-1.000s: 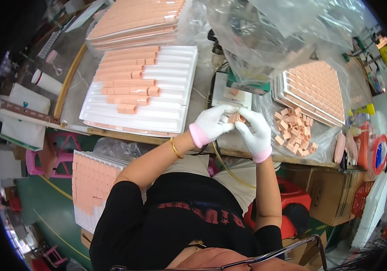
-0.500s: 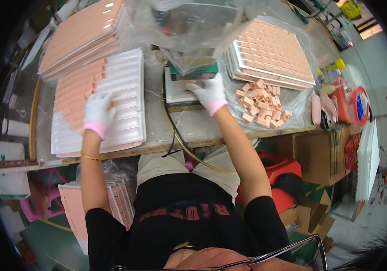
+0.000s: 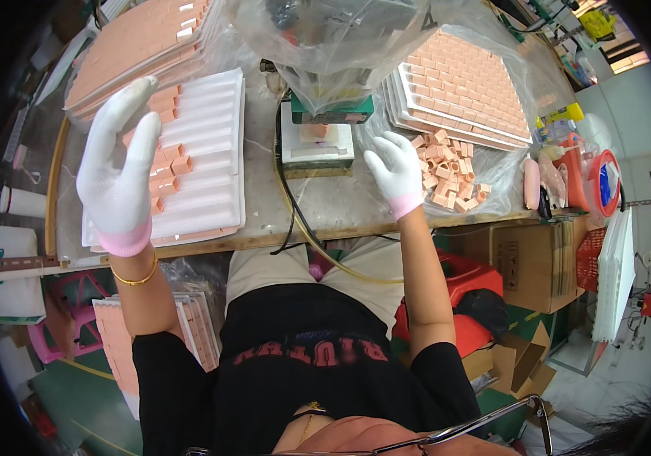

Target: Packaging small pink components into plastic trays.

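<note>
My left hand (image 3: 116, 178), in a white glove with a pink cuff, is raised over the left side of a white ridged tray (image 3: 207, 152). Its thumb and fingers stand wide apart with nothing between them. Rows of small peach blocks (image 3: 169, 163) lie on that tray, partly hidden by the hand. My right hand (image 3: 395, 169), gloved alike, hovers just left of a heap of loose peach blocks (image 3: 451, 169), fingers loosely spread and holding nothing visible. Between the hands, one peach block (image 3: 316, 131) sits on the white base (image 3: 318, 157) of a bench machine, below its green part (image 3: 337, 114).
Stacked trays of peach blocks stand at the back left (image 3: 135, 53) and back right (image 3: 466, 83). Clear plastic (image 3: 325, 45) drapes over the machine. A black cable (image 3: 280, 163) runs to the table's front edge. A red basket (image 3: 605, 182) stands at the right.
My left hand has risen off the tray and opened. My right hand has pulled back from the machine toward the loose heap, leaving a peach block on the base.
</note>
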`<state>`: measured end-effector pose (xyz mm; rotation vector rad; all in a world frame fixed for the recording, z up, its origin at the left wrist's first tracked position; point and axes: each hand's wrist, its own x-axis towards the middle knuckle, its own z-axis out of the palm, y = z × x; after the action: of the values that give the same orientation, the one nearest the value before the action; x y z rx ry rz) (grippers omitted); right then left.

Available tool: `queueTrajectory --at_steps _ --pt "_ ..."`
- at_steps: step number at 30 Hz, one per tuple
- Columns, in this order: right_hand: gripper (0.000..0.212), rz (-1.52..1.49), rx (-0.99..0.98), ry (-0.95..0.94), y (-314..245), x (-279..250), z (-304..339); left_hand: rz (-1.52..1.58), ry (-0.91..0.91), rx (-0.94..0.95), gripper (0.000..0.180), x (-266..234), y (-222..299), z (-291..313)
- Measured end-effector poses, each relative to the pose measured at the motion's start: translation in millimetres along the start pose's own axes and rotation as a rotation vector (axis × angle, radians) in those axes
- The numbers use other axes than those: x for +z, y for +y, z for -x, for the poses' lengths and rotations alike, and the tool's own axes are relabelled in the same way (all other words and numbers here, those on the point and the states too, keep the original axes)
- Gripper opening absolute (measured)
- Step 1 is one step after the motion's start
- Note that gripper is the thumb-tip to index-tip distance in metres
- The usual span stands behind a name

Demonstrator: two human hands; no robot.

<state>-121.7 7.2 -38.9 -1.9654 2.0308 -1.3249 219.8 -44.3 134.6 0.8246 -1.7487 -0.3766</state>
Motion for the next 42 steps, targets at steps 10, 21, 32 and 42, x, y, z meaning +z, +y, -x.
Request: queueTrajectory --at_steps 10,21,32,42 --pt "0.016 0.181 0.11 -0.017 33 -59 18 -0.376 -0.426 0.164 0.026 -6 -25 -11" --pt "0.026 0.711 0.261 -0.531 18 -84 33 -0.672 -0.674 0.044 0.034 -19 -136 58" --pt "0.03 -0.18 0.103 -0.088 0 -82 18 -0.589 -0.639 0.038 0.025 -4 -132 44" --pt "0.032 0.262 0.01 -0.381 -73 -21 0 0.018 -0.623 -0.19 0.031 123 -60 71"
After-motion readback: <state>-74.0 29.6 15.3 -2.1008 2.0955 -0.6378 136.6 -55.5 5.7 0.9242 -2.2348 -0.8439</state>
